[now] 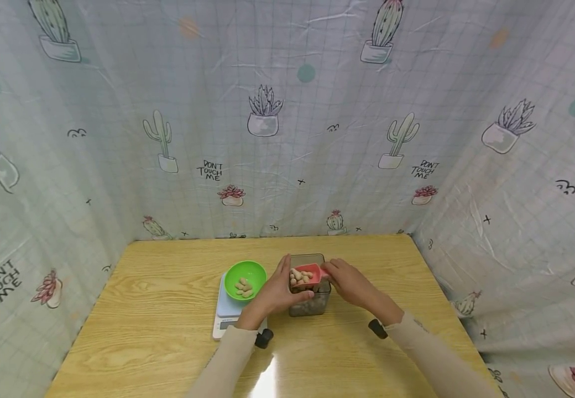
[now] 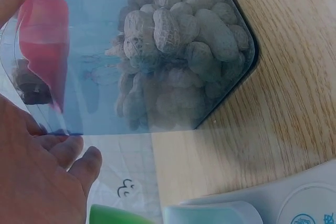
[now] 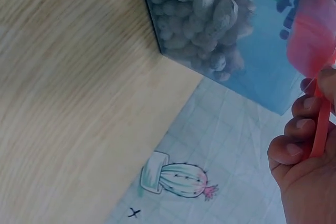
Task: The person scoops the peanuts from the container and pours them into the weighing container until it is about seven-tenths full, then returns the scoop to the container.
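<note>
A clear, dark-tinted plastic container (image 1: 308,307) stands on the table, its lower part full of unshelled peanuts (image 2: 184,35). My left hand (image 1: 278,289) grips it near the rim, thumb across the front and fingers along the left wall. Curled round the handle of a red scoop (image 1: 313,271), my right hand (image 1: 349,281) holds it at the container's mouth. Several peanuts lie in the scoop bowl. Through the tinted wall, the left wrist view shows the scoop above the peanut heap. The right wrist view shows the fingers wrapped on the red handle (image 3: 321,124).
Left of the container, a green bowl (image 1: 231,293) with several peanuts sits on a white kitchen scale (image 1: 218,327). My left forearm partly covers the scale's front. A cactus-print curtain (image 1: 287,204) hangs behind the wooden table (image 1: 168,309) and at both sides.
</note>
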### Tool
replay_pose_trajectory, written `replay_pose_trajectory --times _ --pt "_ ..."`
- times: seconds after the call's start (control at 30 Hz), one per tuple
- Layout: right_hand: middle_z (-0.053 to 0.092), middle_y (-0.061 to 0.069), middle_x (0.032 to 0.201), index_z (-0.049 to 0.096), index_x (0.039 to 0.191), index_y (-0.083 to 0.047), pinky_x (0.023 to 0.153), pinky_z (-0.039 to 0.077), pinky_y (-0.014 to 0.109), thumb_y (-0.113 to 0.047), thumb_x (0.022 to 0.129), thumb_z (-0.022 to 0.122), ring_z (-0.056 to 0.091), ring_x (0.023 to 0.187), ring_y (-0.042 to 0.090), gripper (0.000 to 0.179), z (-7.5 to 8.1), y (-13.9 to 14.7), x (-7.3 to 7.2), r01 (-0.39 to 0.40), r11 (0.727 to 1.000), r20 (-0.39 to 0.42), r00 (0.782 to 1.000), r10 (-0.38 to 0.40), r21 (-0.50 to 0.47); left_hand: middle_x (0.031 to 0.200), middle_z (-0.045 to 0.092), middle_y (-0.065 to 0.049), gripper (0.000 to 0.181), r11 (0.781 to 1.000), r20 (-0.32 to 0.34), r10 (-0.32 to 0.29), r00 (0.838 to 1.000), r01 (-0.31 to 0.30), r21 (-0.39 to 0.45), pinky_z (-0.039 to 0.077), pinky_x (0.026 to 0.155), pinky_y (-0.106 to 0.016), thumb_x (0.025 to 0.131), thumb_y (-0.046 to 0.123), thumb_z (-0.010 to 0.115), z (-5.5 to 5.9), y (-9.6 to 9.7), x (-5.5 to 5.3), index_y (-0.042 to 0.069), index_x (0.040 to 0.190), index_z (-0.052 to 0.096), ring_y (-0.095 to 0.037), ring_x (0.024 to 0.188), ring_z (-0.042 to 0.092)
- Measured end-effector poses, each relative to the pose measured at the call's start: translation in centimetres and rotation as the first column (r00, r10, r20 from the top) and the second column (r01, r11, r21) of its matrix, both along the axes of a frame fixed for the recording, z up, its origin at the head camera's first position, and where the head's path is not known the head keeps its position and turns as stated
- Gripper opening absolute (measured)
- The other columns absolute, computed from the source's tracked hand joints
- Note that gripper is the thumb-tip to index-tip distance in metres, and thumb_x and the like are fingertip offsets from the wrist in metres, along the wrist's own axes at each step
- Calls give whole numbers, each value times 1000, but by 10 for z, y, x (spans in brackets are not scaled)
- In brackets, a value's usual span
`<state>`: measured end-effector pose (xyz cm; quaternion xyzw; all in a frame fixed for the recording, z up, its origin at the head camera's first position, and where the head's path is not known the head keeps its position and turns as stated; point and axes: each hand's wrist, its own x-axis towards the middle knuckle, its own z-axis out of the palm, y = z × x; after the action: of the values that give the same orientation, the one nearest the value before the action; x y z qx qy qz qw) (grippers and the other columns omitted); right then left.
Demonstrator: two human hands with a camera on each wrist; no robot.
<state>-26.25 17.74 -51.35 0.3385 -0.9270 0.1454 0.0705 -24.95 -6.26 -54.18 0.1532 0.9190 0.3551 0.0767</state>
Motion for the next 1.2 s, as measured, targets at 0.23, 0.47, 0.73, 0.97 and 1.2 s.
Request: replay_pose_trajectory --times 0.23,0.47,0.73,0.97,1.2 --pt "64 1 104 60 120 -13 82 52 39 -21 102 52 60 98 18 21 -8 4 4 29 998 -4 1000 -30 -54 167 5 -9 121 1000 -23 -16 1000 16 7 42 109 -49 77 75 63 2 -1 2 17 160 -3 -34 145 35" --pt "66 3 109 59 119 -12 88 52 42 -25 104 48 62 104 21 24 -11 9 7 48 992 24 999 -45 -121 167 4 -7 120 1000 -21 -19 1000 19 -3 43 108 -48 77 77 61 2 -1 2 18 160 -4 -34 145 35" --pt "65 1 107 59 117 -14 84 52 40 -22 103 49 61 100 19 18 -12 18 7 72 987 11 997 -71 -145 167 4 -7 120 1000 -13 -13 1000 13 6 44 106 -50 78 75 62 4 0 2 19 160 -4 -36 144 37" --pt "64 -1 102 59 116 -13 79 51 37 -20 103 51 58 93 15 17 -6 23 9 62 987 -46 997 -70 -147 168 1 -6 120 1000 -2 -14 1000 14 15 43 107 -51 79 72 64 3 1 1 18 159 -6 -35 145 35" --pt "64 2 102 59 116 -11 80 51 39 -19 102 52 58 93 16 18 5 27 9 60 987 -66 995 -71 -147 167 -4 -7 117 1000 4 -4 1000 4 15 39 111 -52 82 67 65 2 1 3 17 159 -8 -34 150 23"
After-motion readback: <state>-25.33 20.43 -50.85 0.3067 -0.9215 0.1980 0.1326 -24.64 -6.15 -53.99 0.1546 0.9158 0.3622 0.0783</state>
